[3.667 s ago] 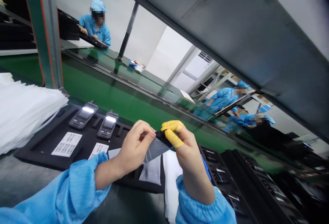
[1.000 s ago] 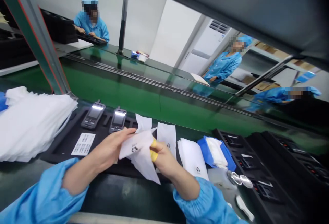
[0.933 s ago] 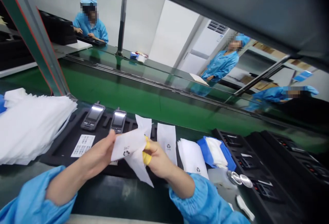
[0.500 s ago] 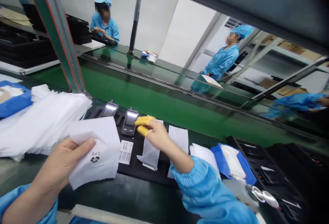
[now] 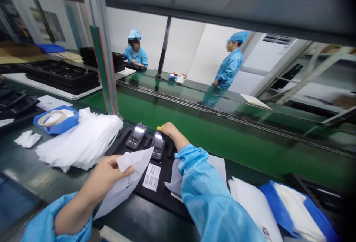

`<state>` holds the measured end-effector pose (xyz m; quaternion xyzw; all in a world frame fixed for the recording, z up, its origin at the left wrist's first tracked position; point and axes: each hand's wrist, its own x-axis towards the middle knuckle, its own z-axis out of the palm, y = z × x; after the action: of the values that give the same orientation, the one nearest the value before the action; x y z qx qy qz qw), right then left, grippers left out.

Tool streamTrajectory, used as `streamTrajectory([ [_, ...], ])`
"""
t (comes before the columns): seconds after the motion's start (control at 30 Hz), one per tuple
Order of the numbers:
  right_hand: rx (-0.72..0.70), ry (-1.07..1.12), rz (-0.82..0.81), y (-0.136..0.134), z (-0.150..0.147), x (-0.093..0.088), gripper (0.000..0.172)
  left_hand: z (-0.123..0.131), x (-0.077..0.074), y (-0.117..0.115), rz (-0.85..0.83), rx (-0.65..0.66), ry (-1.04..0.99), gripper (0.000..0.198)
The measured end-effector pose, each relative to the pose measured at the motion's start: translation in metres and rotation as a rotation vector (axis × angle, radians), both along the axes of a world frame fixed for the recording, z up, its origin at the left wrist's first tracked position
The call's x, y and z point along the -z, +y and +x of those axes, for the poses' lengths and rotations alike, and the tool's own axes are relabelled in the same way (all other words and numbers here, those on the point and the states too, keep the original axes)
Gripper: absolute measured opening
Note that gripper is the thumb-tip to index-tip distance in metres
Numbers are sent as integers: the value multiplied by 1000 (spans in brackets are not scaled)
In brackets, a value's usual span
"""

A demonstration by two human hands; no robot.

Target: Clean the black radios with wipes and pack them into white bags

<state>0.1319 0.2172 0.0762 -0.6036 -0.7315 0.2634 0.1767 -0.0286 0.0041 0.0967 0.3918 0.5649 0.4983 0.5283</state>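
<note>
Dark green bench (image 5: pixel 25 171), glossy top. Centre: black tray (image 5: pixel 167 158) flat on it. Left of tray, reaching its corner: fanned pile of white bags (image 5: pixel 80 145). Further left: blue dish (image 5: pixel 59 125) holding tape roll (image 5: pixel 51 118); near it small white scrap (image 5: pixel 27 138), maybe crumpled cloth. Right of tray: second pile of white bags (image 5: pixel 250 205), then blue folder (image 5: pixel 268 194) with white sheets (image 5: pixel 294 212) on top. Pale strip (image 5: pixel 111 233) at front edge.
</note>
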Motion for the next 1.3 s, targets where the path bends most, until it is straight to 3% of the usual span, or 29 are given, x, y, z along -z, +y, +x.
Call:
streamTrajectory([
  [0.17,-17,56,72,-11,10,-1,34,3,-2,-4,53,51,55,35],
  [0.27,-20,93,174,-27,25,-3,25,6,-1,-4,42,16,40,34],
  [0.37,3,155,331,-46,42,-12,15,8,1,7,73,-110,-73,42],
  [0.43,29,215,442,-55,54,-22,15,5,6,19,197,-310,-89,49],
  [0.53,75,313,568,-64,76,-40,17,-8,25,36,420,-600,107,52],
  [0.67,111,397,651,-78,106,-60,16,-27,55,29,323,-577,257,67],
  [0.77,98,385,745,-93,122,-69,12,-32,59,14,274,-614,675,84],
  [0.83,94,347,791,-102,127,-74,11,-29,54,15,334,-548,1096,75],
  [0.9,93,318,808,-110,129,-78,11,-23,47,28,406,-254,1374,53],
  [0.97,93,310,813,-116,129,-82,11,-15,43,48,428,106,1468,37],
  [1.03,88,318,824,-121,128,-84,11,-7,44,70,428,271,1478,29],
  [1.17,50,338,836,-131,128,-87,11,5,51,94,445,310,1457,19],
  [1.3,23,318,826,-137,131,-87,11,9,46,94,449,298,1378,16],
])
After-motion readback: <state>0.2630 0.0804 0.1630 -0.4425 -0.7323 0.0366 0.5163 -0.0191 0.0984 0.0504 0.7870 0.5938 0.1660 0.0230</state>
